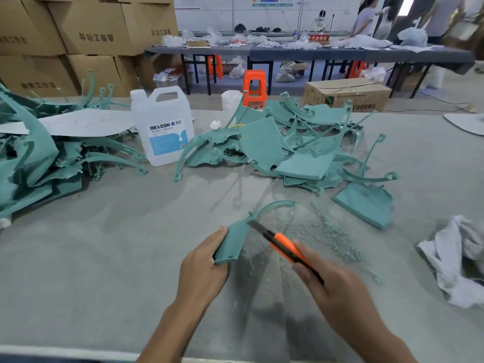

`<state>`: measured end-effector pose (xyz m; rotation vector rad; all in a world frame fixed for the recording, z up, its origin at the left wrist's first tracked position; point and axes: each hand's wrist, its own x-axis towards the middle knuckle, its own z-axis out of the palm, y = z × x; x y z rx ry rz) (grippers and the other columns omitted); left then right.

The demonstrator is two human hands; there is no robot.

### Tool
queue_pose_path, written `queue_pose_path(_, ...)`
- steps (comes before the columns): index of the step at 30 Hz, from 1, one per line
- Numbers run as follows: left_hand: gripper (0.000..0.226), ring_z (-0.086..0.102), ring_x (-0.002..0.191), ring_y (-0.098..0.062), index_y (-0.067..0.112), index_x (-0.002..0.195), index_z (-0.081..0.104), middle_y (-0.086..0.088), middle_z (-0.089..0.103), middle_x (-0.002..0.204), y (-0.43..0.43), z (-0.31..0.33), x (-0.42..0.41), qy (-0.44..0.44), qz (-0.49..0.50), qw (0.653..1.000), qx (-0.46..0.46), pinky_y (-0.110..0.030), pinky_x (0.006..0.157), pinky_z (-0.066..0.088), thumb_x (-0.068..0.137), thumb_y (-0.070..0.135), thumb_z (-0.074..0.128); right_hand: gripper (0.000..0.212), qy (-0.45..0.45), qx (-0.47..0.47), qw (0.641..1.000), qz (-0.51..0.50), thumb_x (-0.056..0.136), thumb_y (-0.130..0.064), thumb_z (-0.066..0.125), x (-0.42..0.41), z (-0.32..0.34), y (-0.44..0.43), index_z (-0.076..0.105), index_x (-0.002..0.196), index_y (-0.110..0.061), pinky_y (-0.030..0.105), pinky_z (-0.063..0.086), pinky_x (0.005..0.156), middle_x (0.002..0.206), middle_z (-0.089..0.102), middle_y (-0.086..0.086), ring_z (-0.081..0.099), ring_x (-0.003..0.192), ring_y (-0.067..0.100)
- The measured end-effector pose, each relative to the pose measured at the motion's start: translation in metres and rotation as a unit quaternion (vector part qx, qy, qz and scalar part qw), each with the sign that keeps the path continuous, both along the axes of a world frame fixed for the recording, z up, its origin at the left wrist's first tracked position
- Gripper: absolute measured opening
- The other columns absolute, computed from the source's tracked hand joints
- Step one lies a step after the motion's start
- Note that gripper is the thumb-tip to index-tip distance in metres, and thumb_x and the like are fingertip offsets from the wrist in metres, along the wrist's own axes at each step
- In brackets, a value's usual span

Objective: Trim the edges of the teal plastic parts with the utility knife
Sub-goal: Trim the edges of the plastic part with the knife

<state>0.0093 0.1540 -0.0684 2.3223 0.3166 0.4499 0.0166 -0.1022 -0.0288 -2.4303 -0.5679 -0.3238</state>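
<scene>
Teal plastic front and centre: the left hand (204, 265) grips a teal part (233, 242) by its flat, wide end, fingers curled round its left edge, holding it tilted up off the grey table (104, 258). The part's thin curved arm reaches away and to the right.

Over to the right hand (327, 284). It's wrapped round the orange utility knife (282, 244), fingers closed on the handle, the whole hand a touch blurred. The dark blade meets the part's right-hand edge, just where the flat end narrows into the arm.

Teal shavings (332, 237) lie scattered on the table just right of the knife. Beyond them a heap of teal parts (288, 150) sprawls across the middle of the table, with one flat piece (364, 208) lying apart at its near right. A second heap (34, 163) sits at the far left, with a grey sheet (83, 123) over it. Between the two heaps stands a white jug (162, 127), upright, labelled DEXCON. A crumpled white cloth (455, 260) rests at the right edge.
</scene>
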Motion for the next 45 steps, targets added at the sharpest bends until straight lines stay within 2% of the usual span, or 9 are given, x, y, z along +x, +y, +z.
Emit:
queue_pose_path(6,0.058,0.051,0.133,-0.008,0.032,0.142,0.056,0.014,0.053,0.145,0.0,0.0,-0.002,0.004,-0.011,1.0,0.003,-0.023,0.108,0.04,0.088,0.011,0.062,0.039,0.004,-0.08,0.995,-0.06,0.1,-0.041,0.054,0.071,0.002,0.002,0.055,0.139,-0.038,0.032,0.041,0.046,0.058,0.049,-0.009,0.049,0.05,0.018)
queue_pose_path(10,0.058,0.052,0.132,-0.009,0.032,0.141,0.056,0.014,0.054,0.144,-0.001,0.001,-0.004,0.007,-0.009,1.0,0.002,-0.024,0.106,0.042,0.088,0.01,0.061,0.034,0.086,-0.149,0.978,-0.117,0.103,-0.045,0.044,0.115,0.0,-0.009,0.056,0.134,-0.037,0.036,0.051,0.063,0.081,0.066,0.005,0.063,0.074,0.029)
queue_pose_path(15,0.056,0.055,0.129,-0.011,0.03,0.14,0.057,0.012,0.056,0.143,-0.004,0.002,-0.004,-0.002,-0.001,1.0,0.005,-0.026,0.103,0.045,0.089,0.008,0.06,0.029,0.074,-0.216,0.963,-0.142,0.104,-0.046,0.04,0.128,0.007,-0.017,0.061,0.12,-0.033,0.029,0.033,0.05,0.076,0.058,-0.005,0.05,0.066,0.018)
queue_pose_path(23,0.059,0.063,0.118,-0.018,0.034,0.136,0.061,0.011,0.063,0.134,-0.008,0.006,0.0,0.007,0.033,0.999,0.016,-0.033,0.092,0.052,0.084,0.006,0.062,0.042,0.059,0.053,0.997,0.019,0.096,-0.058,0.043,0.041,0.016,0.015,0.046,0.139,-0.055,0.026,0.047,0.051,0.066,0.063,-0.007,0.06,0.056,0.007)
queue_pose_path(29,0.057,0.066,0.088,-0.029,0.039,0.131,0.064,0.004,0.075,0.106,-0.011,0.005,0.007,0.016,0.07,0.997,0.026,-0.03,0.064,0.042,0.081,0.01,0.062,0.043,0.082,0.083,0.986,0.115,0.097,-0.065,0.04,0.012,0.004,0.023,0.041,0.14,-0.062,0.022,0.044,0.052,0.077,0.064,-0.014,0.059,0.059,0.006)
queue_pose_path(33,0.048,0.051,0.07,-0.021,0.045,0.129,0.063,0.003,0.075,0.095,-0.01,0.009,0.015,0.046,0.093,0.994,0.017,-0.028,0.061,0.034,0.089,0.019,0.057,0.042,0.072,0.094,0.986,0.121,0.094,-0.069,0.039,0.016,0.001,0.021,0.039,0.136,-0.068,0.026,0.049,0.056,0.078,0.065,-0.013,0.061,0.061,0.009)
queue_pose_path(36,0.047,0.058,0.077,-0.026,0.045,0.129,0.063,0.001,0.075,0.099,-0.01,0.012,0.017,0.055,0.097,0.994,0.002,-0.029,0.063,0.036,0.089,0.02,0.057,0.042,0.048,0.06,0.989,0.125,0.097,-0.064,0.038,0.02,0.001,0.028,0.033,0.139,-0.07,0.016,0.042,0.05,0.078,0.063,-0.02,0.059,0.059,0.006)
queue_pose_path(41,0.055,0.066,0.097,-0.033,0.038,0.133,0.062,0.0,0.074,0.112,-0.017,0.011,0.01,0.042,0.082,0.996,0.003,-0.037,0.076,0.052,0.084,0.013,0.061,0.043,0.011,0.019,1.0,0.001,0.1,-0.045,0.051,0.056,-0.008,0.028,0.048,0.143,-0.045,0.018,0.036,0.043,0.051,0.051,-0.012,0.056,0.051,0.01)
queue_pose_path(45,0.046,0.065,0.09,-0.032,0.038,0.132,0.063,0.0,0.076,0.106,-0.018,0.013,0.014,0.042,0.091,0.995,-0.013,-0.037,0.074,0.05,0.091,0.019,0.059,0.036,0.059,-0.092,0.988,-0.108,0.103,-0.044,0.045,0.098,-0.012,0.007,0.054,0.138,-0.039,0.031,0.042,0.056,0.072,0.063,-0.001,0.062,0.068,0.024)
